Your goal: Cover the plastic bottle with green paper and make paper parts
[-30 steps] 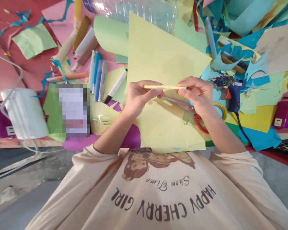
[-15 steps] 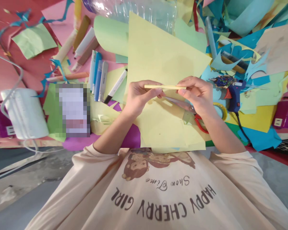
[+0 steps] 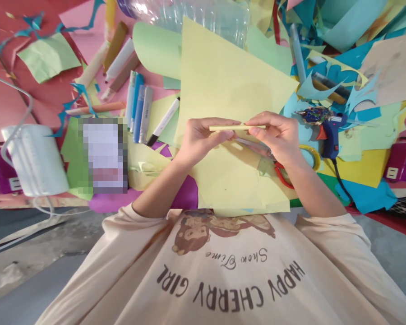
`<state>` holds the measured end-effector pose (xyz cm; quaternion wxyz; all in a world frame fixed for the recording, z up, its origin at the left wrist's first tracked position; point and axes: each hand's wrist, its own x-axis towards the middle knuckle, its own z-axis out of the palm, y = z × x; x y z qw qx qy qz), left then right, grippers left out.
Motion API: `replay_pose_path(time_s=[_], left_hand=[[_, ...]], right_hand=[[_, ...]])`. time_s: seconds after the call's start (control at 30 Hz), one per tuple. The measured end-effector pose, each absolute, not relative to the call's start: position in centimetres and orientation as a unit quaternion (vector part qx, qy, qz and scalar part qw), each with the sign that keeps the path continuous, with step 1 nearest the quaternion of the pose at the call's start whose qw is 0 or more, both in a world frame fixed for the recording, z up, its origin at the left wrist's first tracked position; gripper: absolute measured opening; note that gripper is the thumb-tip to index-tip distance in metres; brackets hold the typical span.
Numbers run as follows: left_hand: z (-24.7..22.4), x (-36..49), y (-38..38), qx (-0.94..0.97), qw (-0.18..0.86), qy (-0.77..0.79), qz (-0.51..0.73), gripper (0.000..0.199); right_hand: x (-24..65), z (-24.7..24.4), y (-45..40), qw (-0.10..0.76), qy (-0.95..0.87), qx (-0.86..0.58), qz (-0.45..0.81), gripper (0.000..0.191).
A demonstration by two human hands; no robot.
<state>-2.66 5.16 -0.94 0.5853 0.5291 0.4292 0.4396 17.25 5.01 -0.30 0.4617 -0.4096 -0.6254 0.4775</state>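
A narrow strip of yellow paper (image 3: 237,128), which looks rolled or folded, lies level between my two hands. My left hand (image 3: 203,135) pinches its left part between thumb and fingers. On the right part, my right hand (image 3: 279,133) grips it the same way, and the fingertips of both hands nearly meet. Beneath them spreads a large sheet of yellow paper (image 3: 223,81). A pair of scissors (image 3: 280,170) with red handles rests under my right hand, its handles partly hidden by the wrist. Close by is a roll of yellow tape (image 3: 311,155).
Right of my hands lies a blue glue gun (image 3: 330,135) with a cord. Several markers (image 3: 144,115) and a blurred phone (image 3: 103,155) are on the left, beside a white cylinder (image 3: 35,160) with a cable. A clear plastic bottle (image 3: 189,16) and paper scraps (image 3: 362,97) lie farther back.
Both hands have shifted slightly toward my body with the strip. My fingers have closed in toward the middle and now cover more of its upper edge.
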Motion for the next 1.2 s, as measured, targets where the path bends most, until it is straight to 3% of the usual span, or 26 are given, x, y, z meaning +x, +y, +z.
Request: replay_pose_path(time_s=[0.5,0.77,1.2], left_hand=[[-1.05,-2.83,5.13,0.562,0.572,0.389,0.454,0.016],[-0.63,-2.87,4.92,0.578,0.557,0.414,0.428,0.026],[-0.54,-3.00,4.85,0.592,0.542,0.430,0.413,0.024]], right_hand=[[17.31,-0.19,5.10,0.440,-0.675,-0.387,0.449,0.014],[17.37,-0.41,4.98,0.447,-0.644,-0.416,0.461,0.016],[17.29,-0.03,5.00,0.436,-0.650,-0.438,0.441,0.020]])
